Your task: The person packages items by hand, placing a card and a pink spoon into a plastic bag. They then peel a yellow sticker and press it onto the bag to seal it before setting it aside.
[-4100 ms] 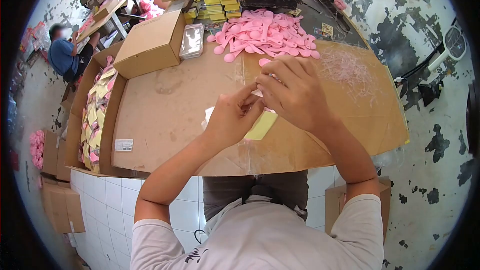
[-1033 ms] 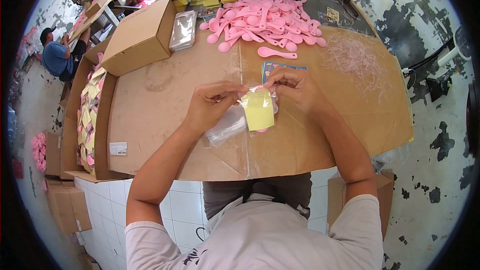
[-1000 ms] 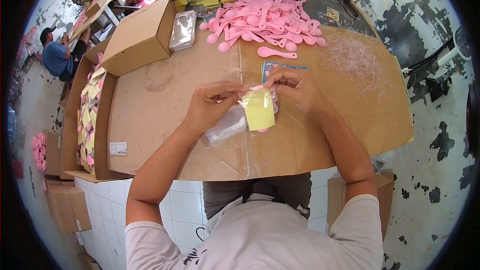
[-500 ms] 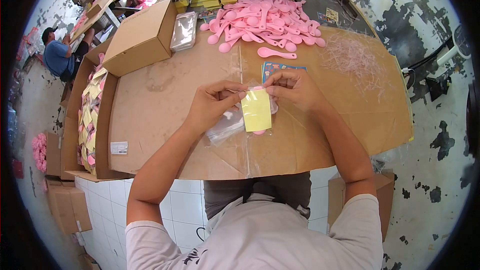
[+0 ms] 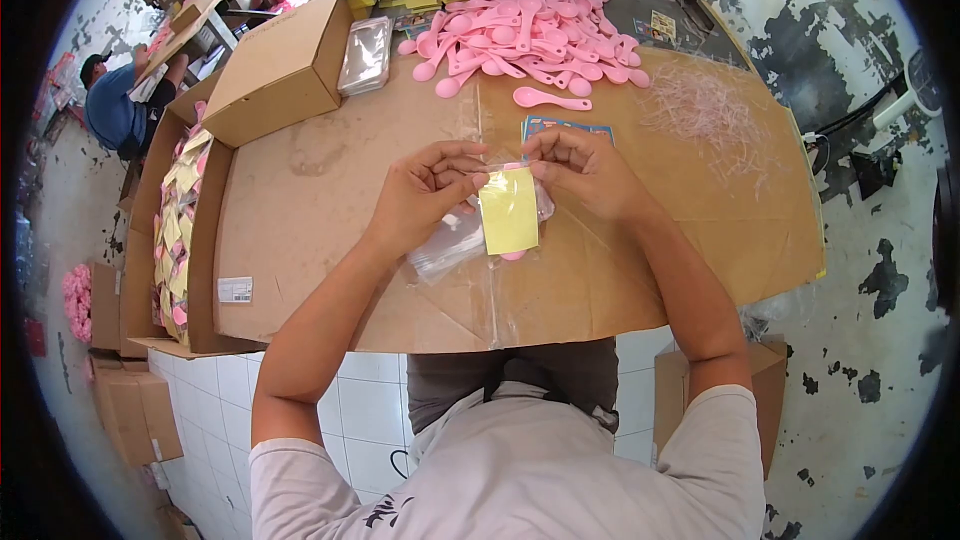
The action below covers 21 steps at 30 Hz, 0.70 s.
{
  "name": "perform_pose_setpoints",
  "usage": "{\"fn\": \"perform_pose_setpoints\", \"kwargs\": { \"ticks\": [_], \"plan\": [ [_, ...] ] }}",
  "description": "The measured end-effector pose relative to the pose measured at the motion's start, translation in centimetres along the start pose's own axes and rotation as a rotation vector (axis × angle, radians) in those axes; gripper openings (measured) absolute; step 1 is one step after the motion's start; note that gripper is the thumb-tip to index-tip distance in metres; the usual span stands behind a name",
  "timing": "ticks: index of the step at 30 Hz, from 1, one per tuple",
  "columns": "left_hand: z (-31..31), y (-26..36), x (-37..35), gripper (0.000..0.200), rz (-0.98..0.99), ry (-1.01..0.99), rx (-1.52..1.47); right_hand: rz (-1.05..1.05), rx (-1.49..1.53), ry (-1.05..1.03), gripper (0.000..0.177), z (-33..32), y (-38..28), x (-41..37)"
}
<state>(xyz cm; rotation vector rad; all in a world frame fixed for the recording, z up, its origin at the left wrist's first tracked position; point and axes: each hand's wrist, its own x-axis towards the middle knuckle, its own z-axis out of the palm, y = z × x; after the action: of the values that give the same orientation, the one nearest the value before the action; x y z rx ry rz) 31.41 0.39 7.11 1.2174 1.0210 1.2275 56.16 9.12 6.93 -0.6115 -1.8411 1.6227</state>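
Note:
My left hand [image 5: 425, 190] and my right hand [image 5: 580, 172] pinch the top edge of a small clear bag [image 5: 510, 212] from both sides. The bag holds a yellow card and a pink spoon whose end shows below the card. Under my left hand lies a stack of empty clear bags [image 5: 445, 245]. A blue printed card [image 5: 565, 126] lies just beyond my right hand. A single pink spoon [image 5: 550, 98] lies past it, in front of a heap of pink spoons [image 5: 525, 35].
A shut cardboard box [image 5: 285, 65] and a clear tray [image 5: 365, 55] stand at the far left of the cardboard-covered table [image 5: 330, 210]. An open carton of filled packets [image 5: 180, 230] sits at the left edge. Pink plastic scraps [image 5: 705, 110] lie right. Another person [image 5: 105, 110] works at far left.
My hands, which were closed together over the bag, have drawn apart to its top corners. The bag hangs flat with the yellow card facing me and has shifted slightly up.

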Motion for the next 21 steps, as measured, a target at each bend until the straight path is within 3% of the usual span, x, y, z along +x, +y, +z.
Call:
{"fn": "perform_pose_setpoints", "kwargs": {
  "ticks": [4,8,14,16,18,19,21],
  "plan": [
    [-0.1,0.3,0.0,0.039,0.022,0.011,0.016,0.067,0.091,-0.127,0.039,1.1,-1.8,-0.6],
    [0.4,1.4,-0.4,0.040,0.048,0.066,0.025,0.083,0.071,-0.134,0.040,0.5,-0.4,-0.4],
    [-0.6,2.0,-2.2,0.032,-0.158,-0.174,0.173,0.042,0.053,-0.077,0.033,0.5,-1.7,-0.7],
    [-1.8,4.0,-4.0,0.029,-0.129,-0.029,0.214,0.088,-0.050,0.000,0.028,-0.8,-1.3,-0.4],
    [-4.8,5.2,-6.0,0.018,-0.043,0.155,0.263,-0.037,-0.542,0.165,0.027,-2.4,-1.2,-0.2],
    [-6.2,5.4,-7.1,0.020,0.078,0.379,0.231,-0.101,-0.786,0.250,0.026,-3.1,-1.1,-0.2],
    [-11.4,4.6,-8.9,0.031,0.416,0.751,-0.012,-0.138,-0.863,0.339,0.029,-4.6,-0.6,-0.1]
  ]
}}
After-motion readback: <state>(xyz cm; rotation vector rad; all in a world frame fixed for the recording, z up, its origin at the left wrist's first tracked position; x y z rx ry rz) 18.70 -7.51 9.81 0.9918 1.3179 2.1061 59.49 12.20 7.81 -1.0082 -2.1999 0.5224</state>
